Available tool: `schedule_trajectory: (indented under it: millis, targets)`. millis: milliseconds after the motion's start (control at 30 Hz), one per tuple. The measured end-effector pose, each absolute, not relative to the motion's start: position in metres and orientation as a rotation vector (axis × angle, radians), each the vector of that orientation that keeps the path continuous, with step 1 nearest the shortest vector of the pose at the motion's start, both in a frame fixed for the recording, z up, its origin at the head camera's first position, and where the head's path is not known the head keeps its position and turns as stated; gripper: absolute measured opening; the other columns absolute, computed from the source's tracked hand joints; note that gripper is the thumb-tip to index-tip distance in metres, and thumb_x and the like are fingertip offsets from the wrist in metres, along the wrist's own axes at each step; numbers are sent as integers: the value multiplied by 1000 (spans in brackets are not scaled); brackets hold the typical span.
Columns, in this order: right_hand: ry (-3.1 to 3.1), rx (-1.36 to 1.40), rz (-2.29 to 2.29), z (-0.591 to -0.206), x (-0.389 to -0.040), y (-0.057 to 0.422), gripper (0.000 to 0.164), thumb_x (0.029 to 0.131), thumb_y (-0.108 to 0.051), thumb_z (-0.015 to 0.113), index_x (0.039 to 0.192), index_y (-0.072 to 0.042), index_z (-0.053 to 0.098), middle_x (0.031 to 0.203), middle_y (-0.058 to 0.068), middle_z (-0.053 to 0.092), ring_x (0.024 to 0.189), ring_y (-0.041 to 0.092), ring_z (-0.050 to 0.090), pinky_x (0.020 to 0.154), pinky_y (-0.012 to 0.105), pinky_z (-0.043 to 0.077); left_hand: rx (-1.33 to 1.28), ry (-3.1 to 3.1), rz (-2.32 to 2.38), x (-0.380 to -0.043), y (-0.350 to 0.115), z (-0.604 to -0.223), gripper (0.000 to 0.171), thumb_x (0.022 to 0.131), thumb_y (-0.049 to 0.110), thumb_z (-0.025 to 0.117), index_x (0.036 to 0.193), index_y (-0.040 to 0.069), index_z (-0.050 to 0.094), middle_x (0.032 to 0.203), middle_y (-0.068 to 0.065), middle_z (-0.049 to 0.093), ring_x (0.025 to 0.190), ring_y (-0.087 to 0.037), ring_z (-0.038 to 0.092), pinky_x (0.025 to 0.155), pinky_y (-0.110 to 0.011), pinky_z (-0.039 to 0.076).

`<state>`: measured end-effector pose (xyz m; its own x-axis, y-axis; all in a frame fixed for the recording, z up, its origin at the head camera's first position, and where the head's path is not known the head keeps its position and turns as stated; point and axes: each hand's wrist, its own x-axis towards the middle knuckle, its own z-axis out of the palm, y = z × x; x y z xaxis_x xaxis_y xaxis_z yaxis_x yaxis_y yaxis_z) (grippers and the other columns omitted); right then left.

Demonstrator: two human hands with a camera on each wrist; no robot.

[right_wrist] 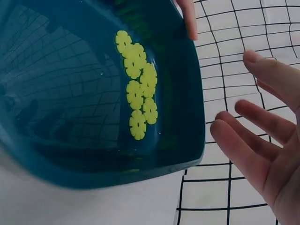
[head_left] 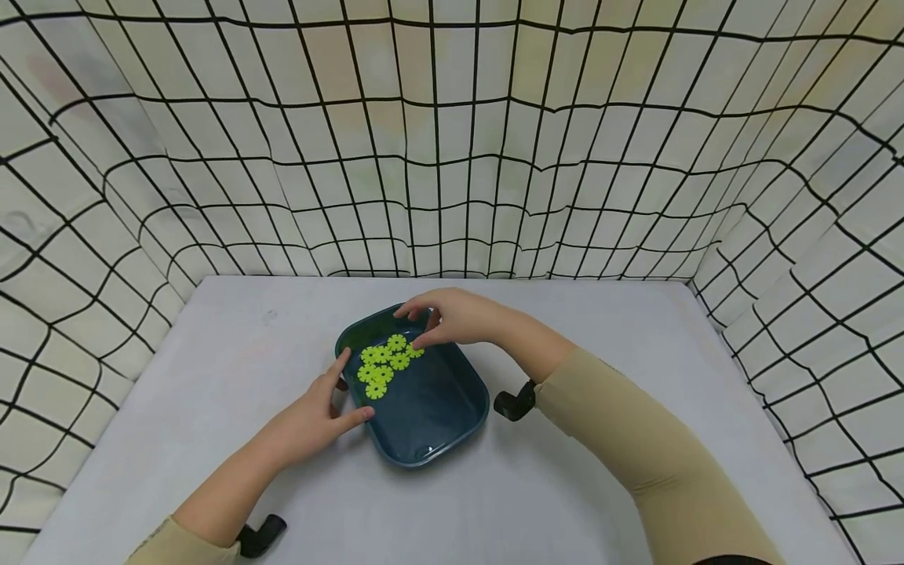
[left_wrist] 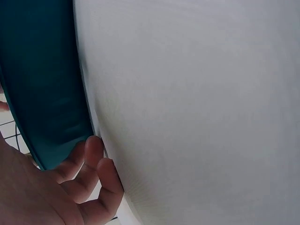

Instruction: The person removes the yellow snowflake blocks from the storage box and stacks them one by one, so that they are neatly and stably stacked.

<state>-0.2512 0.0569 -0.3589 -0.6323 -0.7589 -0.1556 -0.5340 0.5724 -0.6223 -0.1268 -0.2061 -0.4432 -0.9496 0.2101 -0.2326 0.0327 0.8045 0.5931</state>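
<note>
A dark teal plastic tray [head_left: 431,408] with rounded corners lies on the white table, holding several yellow-green notched, flower-shaped discs [head_left: 382,375] clustered toward its left and far side. My left hand [head_left: 314,420] holds the tray's left side, thumb and index finger at the rim. Its other fingers [left_wrist: 93,150] curl against the outer wall near the base in the left wrist view. Over the tray's far right corner is my right hand [head_left: 455,315], thumb tip by one disc and a gap between thumb and fingers. The right wrist view shows its fingers [right_wrist: 243,145] spread apart, no disc between them.
Black netting [head_left: 459,133] over pale cloth rises behind the table and at both sides. A black wrist-worn device [head_left: 515,402] juts from the right forearm, another [head_left: 262,536] from the left. White tabletop [head_left: 565,486] surrounds the tray.
</note>
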Motion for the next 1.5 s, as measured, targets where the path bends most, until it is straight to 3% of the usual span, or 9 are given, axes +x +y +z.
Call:
schedule_trajectory:
  millis: [200,533,1000,1133,1333,1500]
  targets:
    - [2247,-1072,-683,-367,-262,35,48,89,-25,77,134,-23,60,135,8,56,107,16,63,83,27,51,189,2696,889,-127,-206,-444,109,87,61,66,160,18,-3,137,-24,46,86,-20,53,67,-33,45]
    - [2250,-1004,-486,-384,-271,6,44,89,-24,76,131,-23,63,136,1,54,128,21,49,99,37,44,186,2687,906,-126,-206,-442,109,87,60,67,160,18,-1,136,-22,46,84,-19,53,65,-33,45]
    - [2267,-942,-351,-401,-274,-10,48,90,-26,76,135,-28,61,147,-4,47,138,19,40,108,40,37,180,2698,895,-125,-204,-442,108,87,60,67,161,18,0,138,-23,46,84,-19,52,64,-33,45]
    - [2286,-939,-301,-405,-273,-13,49,89,-28,76,136,-30,60,149,-1,45,137,19,41,107,42,38,170,2699,894,-125,-203,-442,107,87,60,67,161,19,1,138,-22,47,83,-20,52,64,-33,44]
    - [2319,-916,-259,-410,-271,-17,49,88,-29,77,135,-31,61,147,2,45,113,13,53,91,32,47,164,2702,886,-125,-204,-441,107,87,60,67,161,19,1,137,-21,48,85,-20,53,65,-33,44]
    - [2339,-977,-244,-414,-269,-24,43,88,-29,78,129,-31,65,143,-1,49,119,11,50,100,33,42,169,2704,886,-124,-206,-440,107,87,60,67,161,18,2,138,-22,48,87,-20,54,66,-34,45]
